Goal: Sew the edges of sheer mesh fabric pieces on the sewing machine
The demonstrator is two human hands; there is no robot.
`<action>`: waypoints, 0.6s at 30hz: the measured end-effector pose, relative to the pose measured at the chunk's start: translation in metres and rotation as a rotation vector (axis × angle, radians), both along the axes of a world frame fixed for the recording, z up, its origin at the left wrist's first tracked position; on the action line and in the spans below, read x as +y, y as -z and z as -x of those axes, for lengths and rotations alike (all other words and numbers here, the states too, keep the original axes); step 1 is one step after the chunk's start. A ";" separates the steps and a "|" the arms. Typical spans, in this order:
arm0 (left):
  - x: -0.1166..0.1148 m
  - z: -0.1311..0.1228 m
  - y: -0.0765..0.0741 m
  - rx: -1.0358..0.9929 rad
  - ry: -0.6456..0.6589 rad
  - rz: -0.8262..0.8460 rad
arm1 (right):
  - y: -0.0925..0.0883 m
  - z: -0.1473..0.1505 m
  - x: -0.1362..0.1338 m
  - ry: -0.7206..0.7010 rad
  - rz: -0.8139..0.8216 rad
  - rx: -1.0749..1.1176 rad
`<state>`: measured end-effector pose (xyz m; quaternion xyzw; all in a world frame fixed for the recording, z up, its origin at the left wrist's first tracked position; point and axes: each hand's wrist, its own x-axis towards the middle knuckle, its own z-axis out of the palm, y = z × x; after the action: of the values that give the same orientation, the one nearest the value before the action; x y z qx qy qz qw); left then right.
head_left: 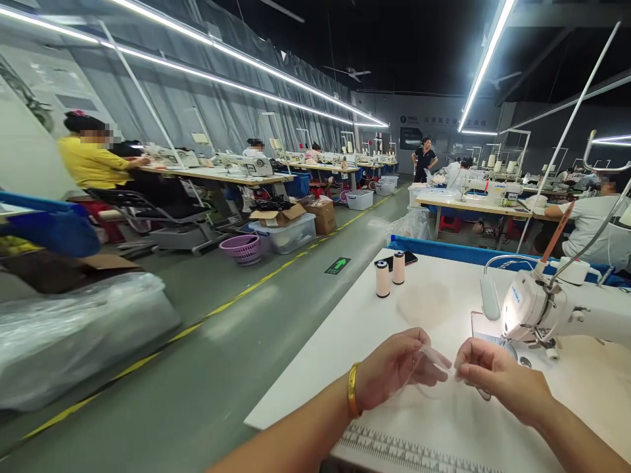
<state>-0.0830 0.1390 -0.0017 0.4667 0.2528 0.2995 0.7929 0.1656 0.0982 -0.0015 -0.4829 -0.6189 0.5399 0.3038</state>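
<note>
Over the white sewing table (315, 368), my left hand (394, 368) pinches a thin, see-through strip (428, 358) that drapes across its fingers. A gold bracelet (352, 391) circles that wrist. My right hand (503, 381) is close by on the right, thumb and fingertips pressed together; whatever they pinch is too small to make out. Just behind it stands a white sewing machine (522, 309), its lamp lit over the needle area. Pale beige fabric (596, 381) lies right of the machine, and a faint beige piece (424, 302) lies beyond my left hand.
Two beige thread spools (382, 279) stand by a dark phone (409, 259) at the table's far end. A printed ruler scale (394, 450) runs along the near edge. Left is an aisle with a yellow-black line (231, 299), a purple basket (240, 249) and bins. Several people sit at other machines.
</note>
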 end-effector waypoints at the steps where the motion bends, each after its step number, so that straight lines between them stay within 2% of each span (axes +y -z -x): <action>1: 0.000 0.001 -0.002 0.056 0.008 -0.012 | -0.003 0.003 -0.001 -0.002 -0.019 -0.030; 6: 0.004 0.006 -0.017 0.344 0.048 -0.172 | -0.007 0.016 0.000 -0.065 -0.124 -0.119; 9: 0.011 0.013 -0.026 0.334 -0.009 -0.250 | -0.001 0.021 0.006 -0.203 -0.006 0.012; 11: 0.021 0.018 -0.030 0.307 -0.136 -0.271 | 0.004 0.024 0.014 -0.261 0.118 0.135; 12: 0.029 0.020 -0.030 0.296 -0.220 -0.268 | 0.006 0.026 0.020 -0.230 0.141 0.201; 14: 0.047 0.022 -0.026 0.281 -0.388 -0.241 | 0.010 0.029 0.037 -0.070 0.099 0.314; 16: 0.067 0.019 -0.018 0.280 -0.512 -0.214 | 0.014 0.032 0.060 0.121 0.008 0.379; 18: 0.086 0.012 -0.007 0.292 -0.610 -0.194 | 0.020 0.035 0.087 0.247 -0.031 0.384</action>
<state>-0.0950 0.2254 0.0052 0.4806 0.4618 0.4753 0.5743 0.1304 0.1851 -0.0214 -0.4386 -0.4942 0.5710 0.4871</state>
